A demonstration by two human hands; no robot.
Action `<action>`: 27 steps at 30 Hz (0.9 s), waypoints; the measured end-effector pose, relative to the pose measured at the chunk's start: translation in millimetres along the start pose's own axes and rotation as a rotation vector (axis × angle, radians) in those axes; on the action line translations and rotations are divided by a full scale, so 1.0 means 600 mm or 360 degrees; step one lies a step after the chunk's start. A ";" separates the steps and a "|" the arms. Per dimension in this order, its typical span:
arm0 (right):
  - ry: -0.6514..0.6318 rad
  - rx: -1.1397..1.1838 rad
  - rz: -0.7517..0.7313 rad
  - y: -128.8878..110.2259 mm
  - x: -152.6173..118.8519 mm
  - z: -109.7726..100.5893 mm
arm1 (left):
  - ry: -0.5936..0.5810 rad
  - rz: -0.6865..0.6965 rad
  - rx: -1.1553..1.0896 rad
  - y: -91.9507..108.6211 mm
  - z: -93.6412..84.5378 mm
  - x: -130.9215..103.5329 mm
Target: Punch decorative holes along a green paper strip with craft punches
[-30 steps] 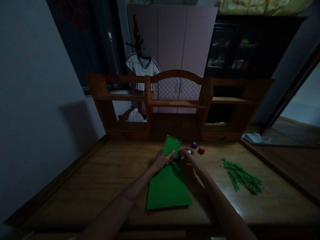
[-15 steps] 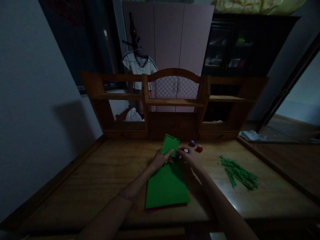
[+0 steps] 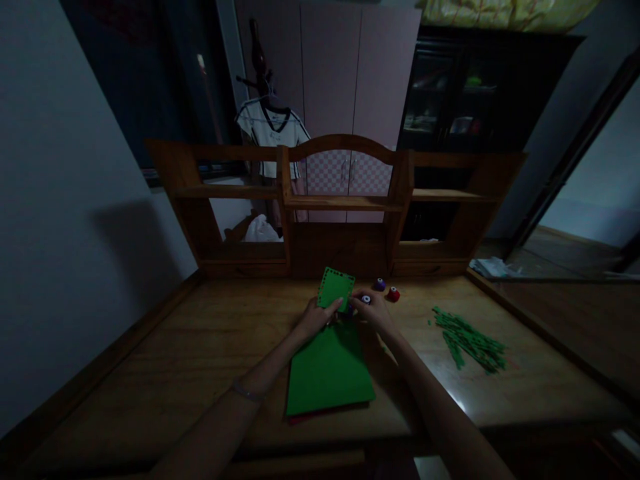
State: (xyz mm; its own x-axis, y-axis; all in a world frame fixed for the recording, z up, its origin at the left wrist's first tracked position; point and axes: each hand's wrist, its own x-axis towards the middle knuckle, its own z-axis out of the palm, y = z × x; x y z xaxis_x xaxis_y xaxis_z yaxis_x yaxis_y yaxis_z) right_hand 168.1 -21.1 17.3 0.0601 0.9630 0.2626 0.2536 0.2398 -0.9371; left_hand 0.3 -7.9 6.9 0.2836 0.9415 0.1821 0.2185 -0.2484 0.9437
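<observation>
A small green card (image 3: pixel 336 288) with a row of punched holes along its edges is held up over the desk. My left hand (image 3: pixel 318 316) pinches its lower left part, thumb on top. At the card's lower right corner is my right hand (image 3: pixel 371 311), closed round a dark punch with a white top (image 3: pixel 366 300). Larger green sheets (image 3: pixel 329 373) lie beneath both hands, with a red edge under them. Behind my right hand stand a purple punch (image 3: pixel 380 285) and a red punch (image 3: pixel 393 294).
Green paper strips (image 3: pixel 469 339) lie in a pile on the right of the wooden desk (image 3: pixel 210 347). A wooden shelf (image 3: pixel 345 203) rises along the desk's back edge. Farther behind, a white shirt (image 3: pixel 273 127) hangs before pink cabinets.
The whole view has shifted slightly, so the desk and things on it appear a little farther left. Both hands keep the same hold on the card and punch.
</observation>
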 end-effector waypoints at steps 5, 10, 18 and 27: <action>0.0008 -0.0039 -0.0024 0.005 0.003 -0.001 | 0.0016 0.0006 -0.0066 -0.001 -0.002 0.002; 0.0024 -0.0053 -0.0042 0.007 0.004 -0.001 | 0.0029 -0.0039 -0.0059 -0.004 -0.001 0.001; 0.0019 -0.0065 -0.0042 -0.004 -0.001 -0.003 | -0.0016 0.0018 0.0023 -0.008 -0.001 0.005; 0.0022 -0.0094 -0.0064 -0.001 0.002 -0.001 | -0.0021 0.0145 0.0263 -0.005 -0.009 0.003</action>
State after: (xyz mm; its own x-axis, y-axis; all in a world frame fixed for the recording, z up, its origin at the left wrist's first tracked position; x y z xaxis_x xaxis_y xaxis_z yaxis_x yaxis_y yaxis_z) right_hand 168.6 -20.2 18.5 0.0621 0.9509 0.3032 0.3128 0.2699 -0.9106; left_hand -4.8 -4.1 6.0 0.3213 0.9106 0.2600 0.3417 -0.3676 0.8650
